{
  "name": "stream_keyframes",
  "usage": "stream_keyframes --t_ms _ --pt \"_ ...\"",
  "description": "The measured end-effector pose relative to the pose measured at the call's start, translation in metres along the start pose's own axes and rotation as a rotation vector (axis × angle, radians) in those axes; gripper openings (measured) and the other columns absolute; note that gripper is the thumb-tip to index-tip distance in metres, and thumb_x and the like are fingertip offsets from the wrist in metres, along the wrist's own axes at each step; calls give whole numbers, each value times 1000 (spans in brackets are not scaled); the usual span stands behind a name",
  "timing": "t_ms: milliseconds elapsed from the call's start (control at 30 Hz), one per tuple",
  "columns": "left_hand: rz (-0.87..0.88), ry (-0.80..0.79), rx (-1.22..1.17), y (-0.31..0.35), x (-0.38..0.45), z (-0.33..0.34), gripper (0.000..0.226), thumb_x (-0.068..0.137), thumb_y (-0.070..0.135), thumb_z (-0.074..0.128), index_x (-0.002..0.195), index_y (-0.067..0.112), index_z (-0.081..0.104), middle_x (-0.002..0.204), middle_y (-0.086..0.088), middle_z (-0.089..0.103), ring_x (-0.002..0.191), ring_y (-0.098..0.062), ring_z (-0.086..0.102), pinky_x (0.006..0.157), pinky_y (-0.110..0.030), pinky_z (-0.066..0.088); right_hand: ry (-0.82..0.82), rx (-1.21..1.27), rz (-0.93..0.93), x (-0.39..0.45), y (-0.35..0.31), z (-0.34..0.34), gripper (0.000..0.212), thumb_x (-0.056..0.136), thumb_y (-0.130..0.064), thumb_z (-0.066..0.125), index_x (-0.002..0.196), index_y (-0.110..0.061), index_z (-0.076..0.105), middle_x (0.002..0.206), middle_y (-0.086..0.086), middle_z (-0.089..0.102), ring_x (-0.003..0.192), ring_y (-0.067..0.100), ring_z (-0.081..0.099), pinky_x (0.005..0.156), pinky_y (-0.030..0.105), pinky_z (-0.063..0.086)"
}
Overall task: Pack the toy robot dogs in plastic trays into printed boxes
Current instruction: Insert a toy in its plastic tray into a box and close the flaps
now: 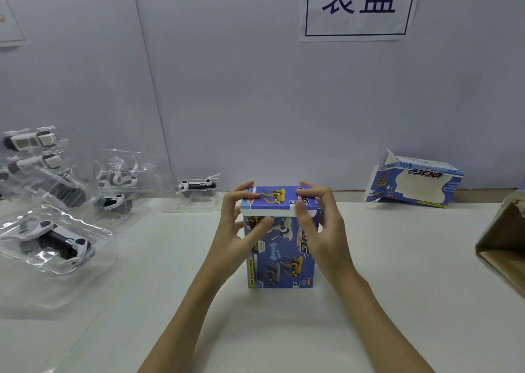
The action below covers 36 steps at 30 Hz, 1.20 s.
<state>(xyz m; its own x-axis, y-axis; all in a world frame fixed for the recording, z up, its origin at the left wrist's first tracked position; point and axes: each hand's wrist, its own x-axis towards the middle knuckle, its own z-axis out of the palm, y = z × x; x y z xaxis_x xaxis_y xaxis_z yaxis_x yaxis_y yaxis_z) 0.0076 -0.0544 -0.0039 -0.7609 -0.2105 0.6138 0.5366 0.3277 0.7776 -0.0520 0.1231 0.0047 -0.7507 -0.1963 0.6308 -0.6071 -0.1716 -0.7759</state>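
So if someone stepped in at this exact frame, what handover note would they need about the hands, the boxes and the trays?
Left hand and right hand: both at the top of the upright blue printed box mid-table, fingers on its top flap, thumbs in front; the flap looks nearly closed.
Contents of that box cannot be seen.
Second printed box: lying open and tilted, far right by the wall.
Toy dogs in clear trays: near left tray, several more stacked behind it, and one tray against the wall.
Brown carton: right edge, open.
Left: finish closing this box, then pack the remaining trays.
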Motion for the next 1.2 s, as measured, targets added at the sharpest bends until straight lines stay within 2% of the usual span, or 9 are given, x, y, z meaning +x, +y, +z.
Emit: stream_keyframes --t_ms 100,200,367,500,600,733,867,1000,1200 --pt "-10 16 -55 -2 1 3 45 90 48 71 128 39 51 158 21 38 136 -13 55 98 -53 58 -6 -9 -17 -2 0 6 37 92 -54 66 117 -30 53 120 2 68 103 19 74 66 31 61" --pt "28 95 -17 -8 -6 15 63 94 41 72 147 40 37 158 23 35 137 -12 54 99 -41 58 119 -72 -49 -2 0 8 30 91 -46 69 114 -30 56 114 0 70 95 19 73 70 38 60" --pt "194 164 436 -16 -14 23 88 87 55 76 157 22 33 152 7 36 144 -22 39 112 -44 45 382 192 130 -2 1 8 37 87 -45 76 110 -27 54 113 0 71 104 20 74 65 27 61" --pt "239 48 810 -15 -13 24 129 71 91 61 164 12 21 170 -10 14 160 -28 4 127 -56 8 204 325 332 -1 5 7 40 91 -40 73 109 -16 47 98 1 75 92 21 77 62 27 59" --pt "251 66 747 -14 -7 8 123 71 82 67 163 14 22 167 -8 24 157 -30 19 124 -62 19 -50 201 333 -1 4 4 36 87 -41 68 108 -20 47 104 -2 74 98 13 76 63 23 60" --pt "293 -16 763 -22 -1 -20 119 69 73 78 163 35 15 163 1 26 152 -20 25 118 -62 34 -270 54 302 1 0 -3 55 90 -46 58 143 -44 42 128 -5 65 111 9 69 75 28 63" --pt "328 -98 782 -27 -1 -23 115 72 76 70 164 39 11 165 10 19 155 -7 11 120 -63 33 -210 103 263 -3 3 7 56 94 -46 54 148 -43 42 132 0 65 113 14 70 76 33 64" --pt "385 -121 846 -28 -6 -10 115 73 77 72 165 32 17 164 5 21 157 -12 10 125 -57 22 -91 147 276 -1 5 8 37 96 -45 50 131 -36 44 123 11 69 99 21 77 65 30 63" --pt "423 -43 939 -16 -14 16 119 71 88 64 163 25 23 165 -5 27 157 -24 18 126 -58 5 -108 80 230 -3 3 7 50 99 -40 47 148 -35 47 131 -1 68 110 19 73 75 35 65"
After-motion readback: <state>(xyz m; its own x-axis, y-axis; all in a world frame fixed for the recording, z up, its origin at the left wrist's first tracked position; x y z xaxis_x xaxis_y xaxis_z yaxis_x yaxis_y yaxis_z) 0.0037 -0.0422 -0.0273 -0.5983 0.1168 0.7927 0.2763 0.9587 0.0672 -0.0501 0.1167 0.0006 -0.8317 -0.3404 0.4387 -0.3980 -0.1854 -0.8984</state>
